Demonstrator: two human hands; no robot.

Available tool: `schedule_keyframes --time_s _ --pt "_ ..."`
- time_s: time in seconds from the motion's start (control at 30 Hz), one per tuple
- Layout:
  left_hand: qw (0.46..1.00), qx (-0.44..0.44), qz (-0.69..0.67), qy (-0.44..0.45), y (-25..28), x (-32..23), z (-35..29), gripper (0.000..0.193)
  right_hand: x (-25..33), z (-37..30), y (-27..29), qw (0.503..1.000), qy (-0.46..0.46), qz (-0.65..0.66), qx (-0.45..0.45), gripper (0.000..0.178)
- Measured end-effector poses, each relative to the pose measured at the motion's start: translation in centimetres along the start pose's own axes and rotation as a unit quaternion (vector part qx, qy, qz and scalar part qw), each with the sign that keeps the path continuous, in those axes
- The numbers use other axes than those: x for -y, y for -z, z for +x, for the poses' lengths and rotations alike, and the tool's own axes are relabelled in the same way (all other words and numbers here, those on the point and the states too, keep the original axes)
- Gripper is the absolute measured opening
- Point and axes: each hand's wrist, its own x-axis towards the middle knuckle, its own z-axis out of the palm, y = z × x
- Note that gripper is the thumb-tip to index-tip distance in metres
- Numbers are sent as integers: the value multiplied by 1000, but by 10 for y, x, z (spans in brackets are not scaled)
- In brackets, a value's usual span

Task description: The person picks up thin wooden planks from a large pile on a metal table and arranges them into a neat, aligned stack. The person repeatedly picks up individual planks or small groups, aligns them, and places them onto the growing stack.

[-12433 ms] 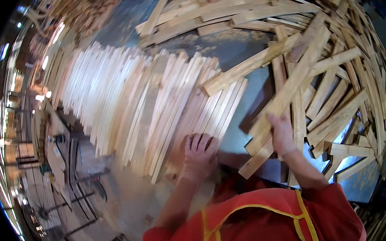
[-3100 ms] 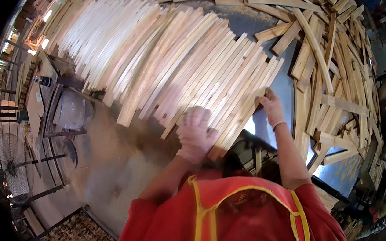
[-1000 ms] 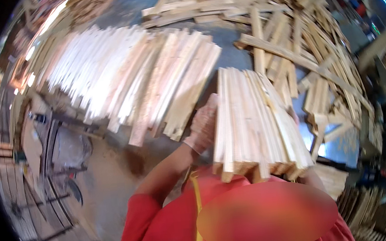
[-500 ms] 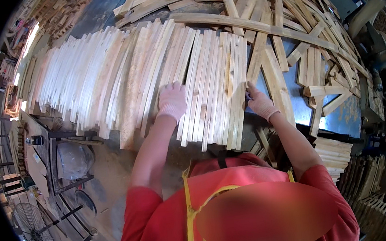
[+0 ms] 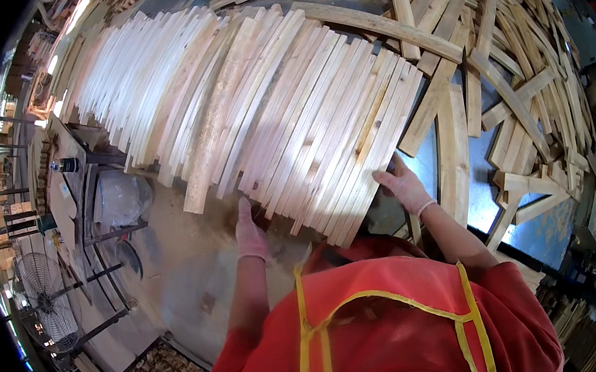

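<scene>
**Two gloved hands at the near edge of a fanned row of pale slats**

Head view: a long fanned row of pale, thin wooden slats (image 5: 290, 107) lies across the middle, running from ten o'clock down to five o'clock, the slats lying side by side and overlapping. The left hand (image 5: 250, 232), in a light glove, sits at about seven o'clock from the picture's centre, fingers extended and together, fingertips touching the near ends of the slats; it clasps nothing. The right hand (image 5: 402, 186), also in a light glove, sits at about four o'clock, fingers spread and laid flat against the right-hand edge of the row, pressing on the outermost slat rather than closing around it. Both forearms come up from a red top with yellow straps (image 5: 385, 322) at six o'clock.

From one to four o'clock a loose heap of broader, criss-crossed wooden strips (image 5: 511, 69) lies on a blue-grey metal table top (image 5: 492, 198), just beside the tidy row. At eight o'clock a round wire-caged floor fan (image 5: 48, 296) stands on the dusty concrete floor (image 5: 185, 285), well apart from the hands.
</scene>
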Motion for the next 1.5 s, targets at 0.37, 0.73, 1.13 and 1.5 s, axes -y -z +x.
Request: schedule_keyframes --time_s 0.37,0.73,1.13,1.5 --pt "958 203 113 166 45 98 -8 61 -8 -12 86 984 16 -177 -13 87" --pt "907 410 97 17 -112 6 15 111 27 -5 78 960 -127 -236 -75 51" --pt "823 275 474 -151 -88 -156 -75 117 83 -38 -2 990 -32 133 -43 47" --pt "797 348 399 -290 94 -369 -10 124 208 -17 -230 969 205 119 -68 75"
